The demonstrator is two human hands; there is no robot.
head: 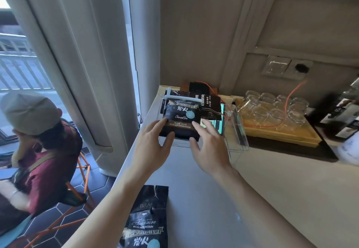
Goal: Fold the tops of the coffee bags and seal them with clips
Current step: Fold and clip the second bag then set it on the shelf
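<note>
head | glossy clipped coffee bag (181, 118) (black foil) | both hands (153, 144) touching

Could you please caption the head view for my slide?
Both hands set a clipped coffee bag into a clear bin.

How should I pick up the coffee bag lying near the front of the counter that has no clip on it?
Hold the unclipped coffee bag by its flat, empty top edge, the end farthest from you. It lies flat on the counter with that top pointing away, so reach over from above and pinch the thin top between thumb and fingers. The full lower part looks too fat and floppy to grip well.
</note>
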